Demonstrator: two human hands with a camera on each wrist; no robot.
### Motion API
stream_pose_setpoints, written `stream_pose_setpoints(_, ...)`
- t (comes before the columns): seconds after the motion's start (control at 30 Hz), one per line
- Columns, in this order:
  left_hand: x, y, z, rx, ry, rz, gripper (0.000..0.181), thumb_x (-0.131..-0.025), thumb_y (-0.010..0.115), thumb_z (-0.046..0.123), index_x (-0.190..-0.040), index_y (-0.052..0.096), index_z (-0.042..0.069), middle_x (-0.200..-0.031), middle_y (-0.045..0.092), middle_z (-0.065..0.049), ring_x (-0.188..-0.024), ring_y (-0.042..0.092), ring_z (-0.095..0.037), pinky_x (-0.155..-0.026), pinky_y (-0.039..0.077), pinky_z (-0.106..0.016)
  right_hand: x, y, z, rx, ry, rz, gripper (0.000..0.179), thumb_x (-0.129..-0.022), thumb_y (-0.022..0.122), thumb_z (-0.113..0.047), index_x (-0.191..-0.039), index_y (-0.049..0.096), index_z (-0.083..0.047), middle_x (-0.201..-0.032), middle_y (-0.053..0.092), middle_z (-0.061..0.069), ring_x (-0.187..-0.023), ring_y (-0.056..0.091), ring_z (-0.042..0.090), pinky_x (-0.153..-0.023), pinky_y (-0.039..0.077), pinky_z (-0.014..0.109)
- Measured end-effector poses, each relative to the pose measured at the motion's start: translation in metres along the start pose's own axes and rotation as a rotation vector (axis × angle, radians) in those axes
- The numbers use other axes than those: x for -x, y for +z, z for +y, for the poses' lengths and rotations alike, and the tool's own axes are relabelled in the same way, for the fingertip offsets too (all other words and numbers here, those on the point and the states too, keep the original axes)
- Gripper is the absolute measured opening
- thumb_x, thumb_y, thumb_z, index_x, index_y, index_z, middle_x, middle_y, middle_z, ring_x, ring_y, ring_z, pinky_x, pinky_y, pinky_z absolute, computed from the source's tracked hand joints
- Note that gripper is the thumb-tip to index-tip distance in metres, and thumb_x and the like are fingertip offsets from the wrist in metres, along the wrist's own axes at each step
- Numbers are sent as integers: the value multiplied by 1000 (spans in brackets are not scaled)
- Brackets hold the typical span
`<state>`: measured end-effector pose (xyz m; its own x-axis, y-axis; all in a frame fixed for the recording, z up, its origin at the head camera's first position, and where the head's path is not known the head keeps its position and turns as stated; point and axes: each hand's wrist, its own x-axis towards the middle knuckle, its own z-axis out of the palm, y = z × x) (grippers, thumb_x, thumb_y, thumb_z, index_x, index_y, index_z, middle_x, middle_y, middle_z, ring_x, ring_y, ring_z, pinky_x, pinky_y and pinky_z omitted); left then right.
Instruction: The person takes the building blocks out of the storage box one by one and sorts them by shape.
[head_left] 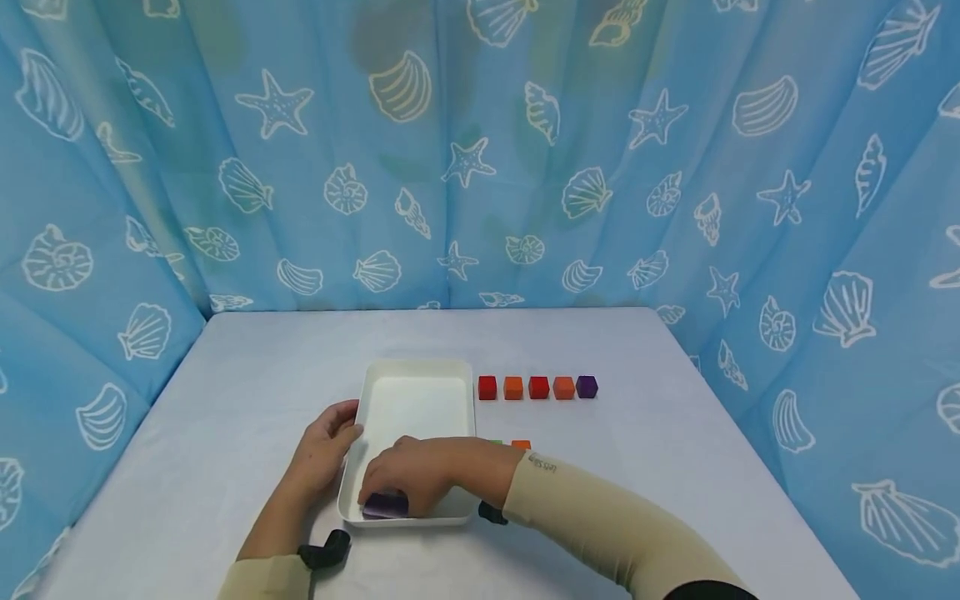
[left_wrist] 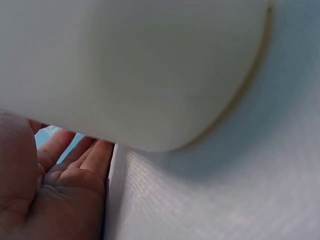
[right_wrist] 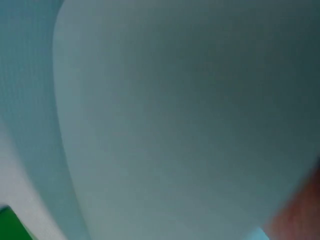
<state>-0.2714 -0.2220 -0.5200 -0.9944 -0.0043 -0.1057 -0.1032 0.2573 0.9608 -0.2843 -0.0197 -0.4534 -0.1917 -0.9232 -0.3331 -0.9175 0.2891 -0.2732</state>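
A white tray (head_left: 416,400) stands on the table. At its left side my left hand (head_left: 322,446) holds the edge, thumb and fingertips against the rim; in the left wrist view the fingers (left_wrist: 97,160) pass partly out of sight behind the tray wall (left_wrist: 165,90). My right hand (head_left: 420,471) reaches over the tray and grips a dark purple block (head_left: 386,505) at the near left corner. Its fingertips are partly hidden. In the right wrist view the tray wall (right_wrist: 175,110) fills most of the picture, with a blurred bit of hand at the right edge.
Right of the tray, a row holds a red cube (head_left: 487,387), an orange cube (head_left: 513,388), another red and orange, and a purple cube (head_left: 587,387). Behind my right forearm show a green cube (head_left: 495,442) and an orange cube (head_left: 521,445), partly covered. A shell-patterned curtain (head_left: 450,208) surrounds the table.
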Motion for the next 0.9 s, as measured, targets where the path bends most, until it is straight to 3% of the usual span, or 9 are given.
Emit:
stream_pose_setpoints(0.13, 0, 1, 3, 0, -11, -3, 52, -108, 57, 16, -157, 45, 4, -162, 45, -20, -151, 42, -38, -123, 33, -55, 3, 0, 5, -102, 9, 49, 59, -89, 87, -18, -143, 65, -18, -136, 62, -10, -110, 54, -1, -102, 44, 17)
stream_pose_setpoints(0.27, 2, 1, 3, -6, -26, -7, 53, -108, 57, 17, -158, 44, 4, -163, 45, -20, -151, 41, -39, -123, 33, -57, 11, -2, 9, -294, 52, 117, 62, -86, 91, -14, -142, 65, -15, -133, 60, -8, -107, 58, 0, -92, 49, 11)
stream_pose_setpoints(0.43, 2, 0, 2, 10, -1, -18, 53, -109, 57, 15, -158, 43, 2, -162, 45, -22, -151, 42, -39, -123, 34, -56, 29, -7, 12, -425, 103, 206, 66, -84, 92, -14, -143, 65, -18, -136, 58, -8, -111, 59, -1, -96, 50, 14)
stream_pose_setpoints(0.63, 3, 3, 3, -4, -34, -3, 53, -109, 57, 17, -159, 43, 4, -163, 44, -20, -152, 40, -38, -122, 35, -55, 56, -1, 17, -568, 151, 298, 64, -84, 92, -14, -142, 66, -18, -135, 57, -9, -109, 63, -1, -90, 57, 20)
stream_pose_setpoints(0.9, 2, 6, 4, 5, -61, 9, 52, -109, 56, 19, -159, 43, 7, -163, 45, -17, -151, 41, -37, -120, 38, -54, 111, 13, 30, -669, 289, 478, 64, -81, 95, -15, -138, 66, -21, -129, 61, -9, -109, 68, 5, -91, 61, 30)
